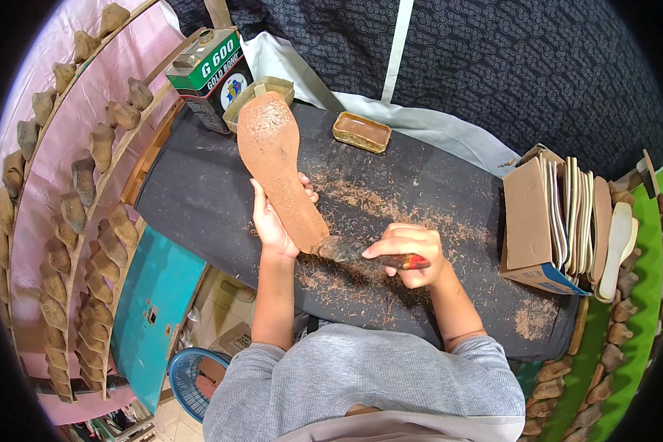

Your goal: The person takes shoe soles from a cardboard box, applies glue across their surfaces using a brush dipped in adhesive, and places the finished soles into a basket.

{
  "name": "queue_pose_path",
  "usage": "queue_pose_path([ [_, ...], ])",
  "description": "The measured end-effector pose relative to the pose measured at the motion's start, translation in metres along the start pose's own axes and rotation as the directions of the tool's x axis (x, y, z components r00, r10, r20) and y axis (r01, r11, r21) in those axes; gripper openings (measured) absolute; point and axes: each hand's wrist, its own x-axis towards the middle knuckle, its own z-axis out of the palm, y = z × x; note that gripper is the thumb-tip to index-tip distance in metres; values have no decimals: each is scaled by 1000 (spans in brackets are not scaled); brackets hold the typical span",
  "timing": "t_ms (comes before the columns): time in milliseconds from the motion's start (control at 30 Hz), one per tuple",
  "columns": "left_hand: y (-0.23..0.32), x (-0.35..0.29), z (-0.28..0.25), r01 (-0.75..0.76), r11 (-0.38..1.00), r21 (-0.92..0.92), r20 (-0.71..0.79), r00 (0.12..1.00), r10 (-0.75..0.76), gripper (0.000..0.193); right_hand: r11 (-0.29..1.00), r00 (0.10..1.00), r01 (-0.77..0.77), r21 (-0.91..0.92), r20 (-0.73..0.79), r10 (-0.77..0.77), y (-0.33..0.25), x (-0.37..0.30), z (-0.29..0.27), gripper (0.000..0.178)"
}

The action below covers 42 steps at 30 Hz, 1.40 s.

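My left fingers (274, 221) grip a brown sole (278, 168) (toe toward twelve o'clock); my right fingers (412, 254) clasp a brush (361, 252) at its heel.

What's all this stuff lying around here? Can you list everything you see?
shoe sole: one, reddish brown, on the mat, steadied by the left hand
brush: one, dark bristles, red-tipped handle, at the sole's heel
work mat: one, black, strewn with brown shavings
glue can: one, green and white, mat's far left corner
small tins: two, yellowish, far edge
cardboard box of insoles: one, brown, right
shoe lasts: many, brown, racks on the left
basket: one, blue, floor
left hand: under the sole
right hand: gripping the brush
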Motion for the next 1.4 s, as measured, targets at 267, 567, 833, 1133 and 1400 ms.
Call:
queue_pose_path([
  [267, -3, 0, 4, -55, 998, 42, 16, 998, 55, 54, 997, 998, 44, -61, -41, -46, 0, 2, 9, 37],
  [567, -15, -12, 3, 93, 977, 192, -21, 996, -91, 53, 977, 963, 82, -196, -238, -129, -9, 20, 4, 39],
  [833, -26, -17, 10, 157, 979, 131, -222, 967, -126, 55, 964, 986, 67, -256, -129, -103, 1, 13, 19, 29],
  [1133, -21, -22, 7, 214, 970, 117, -96, 974, -204, 58, 958, 961, 33, -285, -254, -109, -6, 23, 7, 39],
  [1400, -28, -18, -8, 275, 938, 211, 120, 945, -304, 57, 888, 945, 33, -459, -275, -177, 1, 30, 17, 36],
])
